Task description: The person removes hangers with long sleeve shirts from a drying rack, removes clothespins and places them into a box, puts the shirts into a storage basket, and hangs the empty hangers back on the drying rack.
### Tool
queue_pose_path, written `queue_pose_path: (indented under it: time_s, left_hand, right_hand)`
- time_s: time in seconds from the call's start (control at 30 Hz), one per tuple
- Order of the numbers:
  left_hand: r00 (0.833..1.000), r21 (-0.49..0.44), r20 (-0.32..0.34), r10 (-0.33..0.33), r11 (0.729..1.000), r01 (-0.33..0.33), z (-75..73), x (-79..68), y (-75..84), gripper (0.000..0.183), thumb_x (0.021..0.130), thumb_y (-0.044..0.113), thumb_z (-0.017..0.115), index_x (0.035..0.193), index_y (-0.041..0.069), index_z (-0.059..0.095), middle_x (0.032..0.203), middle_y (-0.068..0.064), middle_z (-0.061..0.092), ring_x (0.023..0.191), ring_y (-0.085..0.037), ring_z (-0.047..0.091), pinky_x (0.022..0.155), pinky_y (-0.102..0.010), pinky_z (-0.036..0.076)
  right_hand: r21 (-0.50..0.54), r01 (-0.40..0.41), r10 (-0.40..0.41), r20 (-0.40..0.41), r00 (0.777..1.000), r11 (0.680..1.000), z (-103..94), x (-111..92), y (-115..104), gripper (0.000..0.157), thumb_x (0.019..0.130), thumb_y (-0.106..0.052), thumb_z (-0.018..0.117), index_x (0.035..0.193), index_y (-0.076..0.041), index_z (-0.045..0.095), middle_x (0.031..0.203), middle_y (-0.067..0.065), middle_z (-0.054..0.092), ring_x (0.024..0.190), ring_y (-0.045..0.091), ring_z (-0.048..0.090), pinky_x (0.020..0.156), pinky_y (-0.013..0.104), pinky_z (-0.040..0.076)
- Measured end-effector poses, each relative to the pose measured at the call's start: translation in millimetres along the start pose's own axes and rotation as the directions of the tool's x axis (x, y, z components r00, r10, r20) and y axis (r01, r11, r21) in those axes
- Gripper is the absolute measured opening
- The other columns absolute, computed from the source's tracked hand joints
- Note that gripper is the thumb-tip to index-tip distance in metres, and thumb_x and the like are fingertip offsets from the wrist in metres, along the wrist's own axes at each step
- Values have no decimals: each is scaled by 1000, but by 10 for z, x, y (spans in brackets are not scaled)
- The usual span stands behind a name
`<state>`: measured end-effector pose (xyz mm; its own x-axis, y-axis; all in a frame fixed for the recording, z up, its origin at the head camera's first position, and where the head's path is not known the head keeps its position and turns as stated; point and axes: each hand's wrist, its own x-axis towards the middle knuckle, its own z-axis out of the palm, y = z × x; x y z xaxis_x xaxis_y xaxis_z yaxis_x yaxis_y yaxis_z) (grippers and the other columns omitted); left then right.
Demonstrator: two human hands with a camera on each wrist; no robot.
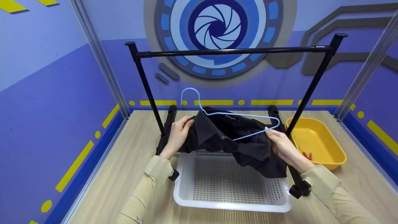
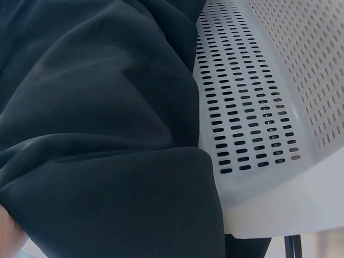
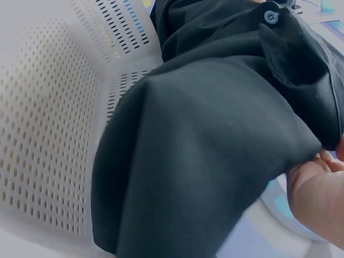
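Note:
A black collared shirt [image 1: 202,137] is stretched between both hands above a white basket [image 1: 231,206]. A light blue hanger [image 1: 242,115] sits partly inside its neck opening; the hook rises at the left, and its right end lies outside the cloth. My left hand [image 1: 178,133] grips the shirt at its left shoulder. At the other side, my right hand [image 1: 281,144] pinches the shirt beside the hanger's right end; whether it pinches the wire too is unclear. The right wrist view shows a button [image 3: 271,17] and a hanging fold of the shirt [image 3: 199,134].
A black garment rack [image 1: 233,51] stands around the basket, its bar above and beyond the shirt. On the right, a yellow bin [image 1: 314,133] contains small red items [image 1: 307,155]. Printed panels [image 1: 124,71] enclose the wooden tabletop [image 1: 102,193].

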<state>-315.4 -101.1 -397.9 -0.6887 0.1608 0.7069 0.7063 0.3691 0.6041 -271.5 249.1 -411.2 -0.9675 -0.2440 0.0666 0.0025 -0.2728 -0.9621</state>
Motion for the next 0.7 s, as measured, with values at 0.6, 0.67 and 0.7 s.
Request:
queue_pose_path:
  time_s: [0.6,0.67,0.7]
  left_hand:
    - [999,-17,45,-19,1000,20,-66,-2,391,10,88,-3,54,80,-6,58,69,-14,55,60,-19,44,57,-26,32]
    - [999,-16,49,-21,1000,22,-55,3,355,10,89,-3,54,81,-6,58,68,-14,54,59,-19,43,57,-26,31]
    - [998,-20,51,-22,1000,23,-42,3,312,10,89,-2,54,81,-6,58,68,-15,54,59,-19,43,57,-26,31]
  right_hand:
    - [-168,68,-40,164,986,983,-269,-43,-110,34,100,-15,32,105,15,49,91,17,58,78,23,58,72,40,48]
    - [-172,95,-73,130,989,981,-284,-42,-124,37,100,-15,33,105,18,47,92,19,58,79,24,58,71,39,48]
    - [-179,109,-90,111,990,978,-298,-36,-124,38,100,-17,34,106,19,46,92,21,58,80,26,58,72,39,48]
